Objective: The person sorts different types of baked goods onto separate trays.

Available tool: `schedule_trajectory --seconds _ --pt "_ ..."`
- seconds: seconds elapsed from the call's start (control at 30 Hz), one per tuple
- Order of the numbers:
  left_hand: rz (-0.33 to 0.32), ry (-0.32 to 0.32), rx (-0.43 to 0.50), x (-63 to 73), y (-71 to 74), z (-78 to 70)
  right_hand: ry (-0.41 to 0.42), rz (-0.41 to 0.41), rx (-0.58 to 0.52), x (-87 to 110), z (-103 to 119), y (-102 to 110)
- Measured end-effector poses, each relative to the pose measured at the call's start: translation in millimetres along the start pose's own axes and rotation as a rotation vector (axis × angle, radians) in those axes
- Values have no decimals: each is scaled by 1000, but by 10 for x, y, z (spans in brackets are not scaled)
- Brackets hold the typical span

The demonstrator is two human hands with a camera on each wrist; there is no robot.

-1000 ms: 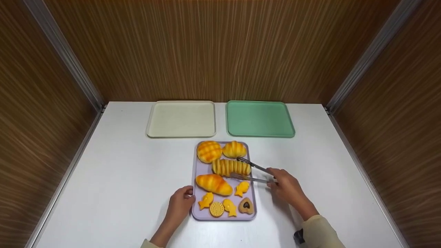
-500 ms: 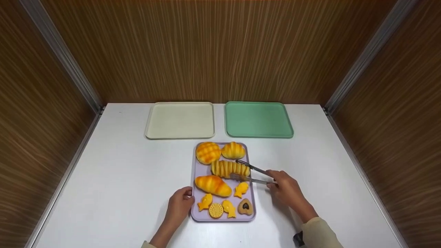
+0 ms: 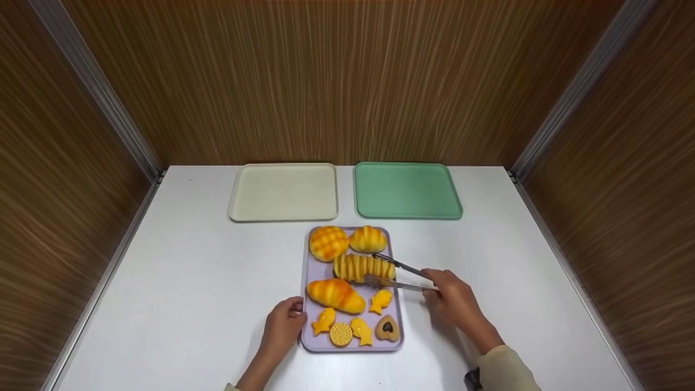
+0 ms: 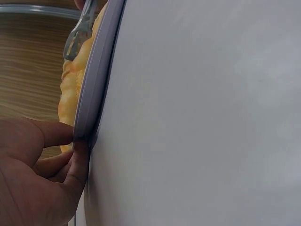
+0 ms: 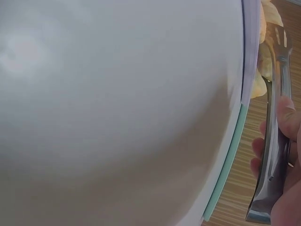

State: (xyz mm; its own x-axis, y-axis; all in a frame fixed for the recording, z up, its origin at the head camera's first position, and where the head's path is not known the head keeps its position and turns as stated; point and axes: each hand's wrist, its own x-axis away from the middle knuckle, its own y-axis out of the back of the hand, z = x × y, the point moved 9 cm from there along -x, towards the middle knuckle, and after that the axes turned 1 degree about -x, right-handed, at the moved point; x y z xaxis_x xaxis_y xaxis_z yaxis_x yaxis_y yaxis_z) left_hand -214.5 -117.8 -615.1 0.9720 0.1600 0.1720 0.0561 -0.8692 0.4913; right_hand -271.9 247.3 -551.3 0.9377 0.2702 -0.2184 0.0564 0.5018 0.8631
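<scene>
My right hand (image 3: pixel 453 298) grips metal tongs (image 5: pixel 277 141), whose arms stand apart on either side of a striped bread roll (image 3: pixel 355 267) on the purple tray (image 3: pixel 320 269). The near tong tip overlaps the roll's front edge. My left hand (image 3: pixel 283 323) pinches the tray's left rim between thumb and fingers, as the left wrist view shows. Also on the tray are a round grid-topped bun (image 3: pixel 328 243), a small croissant (image 3: pixel 368 239), a longer smooth roll (image 3: pixel 335 296), several fish-shaped biscuits (image 3: pixel 381 301), a round biscuit (image 3: pixel 341 334) and a heart-centred cookie (image 3: pixel 387 328).
Behind the purple tray lie a cream tray (image 3: pixel 285 193) on the left and a green tray (image 3: pixel 407 190) on the right, both bare. Wood-grain panels (image 3: pixel 336 81) wall the white table (image 3: pixel 190 271) at the back and both sides.
The whole scene sits slightly lower in the head view. Both hands, the tongs and the breads keep nearly the same places relative to the tray.
</scene>
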Motion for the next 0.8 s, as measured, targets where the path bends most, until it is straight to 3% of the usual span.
schedule_trajectory --seconds 0.27,0.53,0.8 --pt "3 -12 7 -16 0 6 27 -51 -25 -5 4 109" --pt "2 -11 11 -25 0 9 -61 -23 -71 -77 -93 183" --pt "2 -9 20 -24 0 19 -167 -45 -116 -189 -299 277"
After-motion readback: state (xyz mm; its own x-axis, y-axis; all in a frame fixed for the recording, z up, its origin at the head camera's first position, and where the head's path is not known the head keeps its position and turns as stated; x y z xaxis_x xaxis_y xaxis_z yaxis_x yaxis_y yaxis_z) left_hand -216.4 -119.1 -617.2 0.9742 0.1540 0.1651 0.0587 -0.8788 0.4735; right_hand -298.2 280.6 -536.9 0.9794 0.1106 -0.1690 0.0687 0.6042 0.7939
